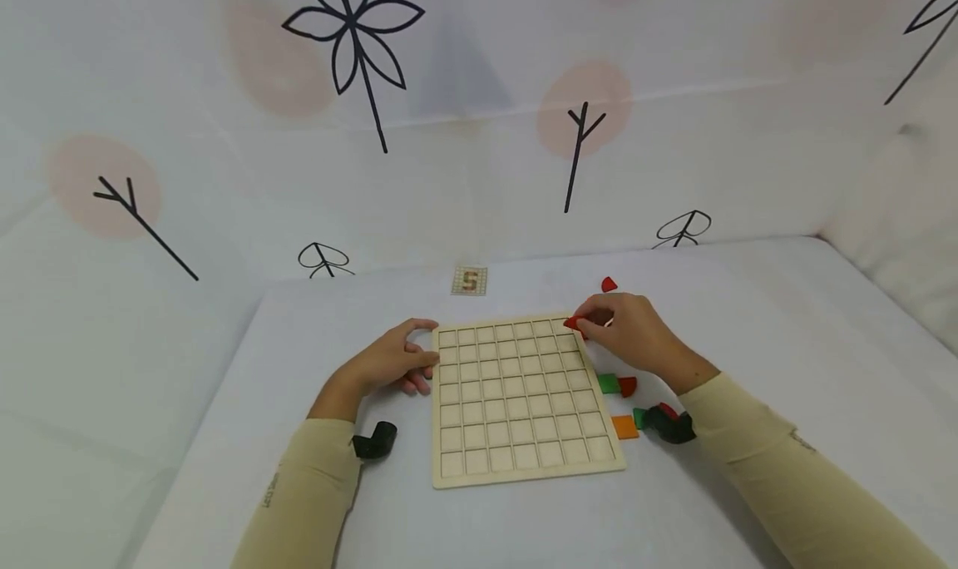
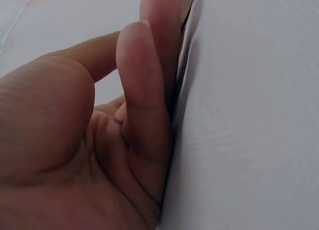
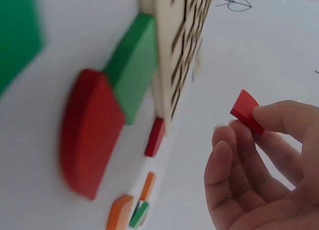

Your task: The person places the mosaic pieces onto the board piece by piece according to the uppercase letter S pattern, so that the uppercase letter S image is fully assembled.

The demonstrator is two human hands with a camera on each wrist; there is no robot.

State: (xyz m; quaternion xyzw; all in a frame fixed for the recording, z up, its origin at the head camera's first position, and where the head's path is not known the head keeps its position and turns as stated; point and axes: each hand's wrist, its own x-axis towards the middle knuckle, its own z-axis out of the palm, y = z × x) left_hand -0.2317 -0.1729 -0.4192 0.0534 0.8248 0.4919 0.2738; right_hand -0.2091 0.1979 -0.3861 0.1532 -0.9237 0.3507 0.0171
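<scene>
A pale wooden grid board (image 1: 524,394) lies on the white cloth in the head view. My left hand (image 1: 392,359) rests at its left edge, index fingertip right at the far left corner and thumb tip lower on the rim. The left wrist view shows this hand's fingers (image 2: 142,70) low along the cloth. My right hand (image 1: 624,328) pinches a small red piece (image 3: 245,109) between thumb and fingers. In the head view that piece overlaps the board's far right corner cell; in the right wrist view it is held up off the cloth.
Right of the board lie a green piece (image 1: 609,383), a red quarter-round piece (image 1: 627,387) and an orange square (image 1: 625,427). Another red piece (image 1: 609,284) lies beyond my right hand. Behind the board is a small pattern card (image 1: 469,281), near the printed cloth backdrop (image 1: 479,178).
</scene>
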